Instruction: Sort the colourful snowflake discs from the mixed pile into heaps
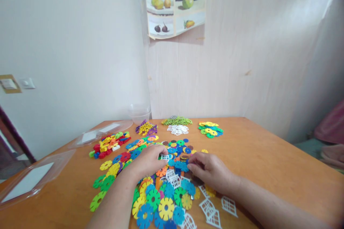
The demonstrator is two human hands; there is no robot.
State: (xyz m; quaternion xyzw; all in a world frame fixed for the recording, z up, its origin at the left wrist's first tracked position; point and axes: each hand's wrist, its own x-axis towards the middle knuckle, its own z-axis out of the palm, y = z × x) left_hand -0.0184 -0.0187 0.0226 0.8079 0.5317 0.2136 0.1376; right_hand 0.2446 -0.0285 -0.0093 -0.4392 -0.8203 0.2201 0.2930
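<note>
1. Right now, in the head view, both of your hands are low over a spread of flat plastic flower discs [161,200] on the orange wooden table [268,157].
2. Your left hand [147,161] lies palm down on the discs, its fingers curled narrow around a small white window-shaped piece [164,157] pinched at the fingertips.
3. Your right hand [209,171] rests just beside it, fingers bent and drawn close together, their tips touching a blue disc [180,165] in the middle of the pile; you cannot tell whether that disc is truly gripped or only touched.
4. Between the two hands sit blue, orange and dark discs, packed close.
5. Nearer to you, more white window pieces [212,213] lie flat on the table, just under your right wrist.
6. Left of the pile you have a heap of red and yellow bricks [110,144], well apart from your hands.
7. Along the far edge sit a purple and yellow heap [146,128], a green heap [176,120] with white pieces in front of it, and a small stack of yellow and green discs [210,129].
8. A clear bowl [139,112] stands in the corner, and clear plastic lids [32,179] lie on the left side of the table.
9. On the wall hangs a fruit poster [176,12].
</note>
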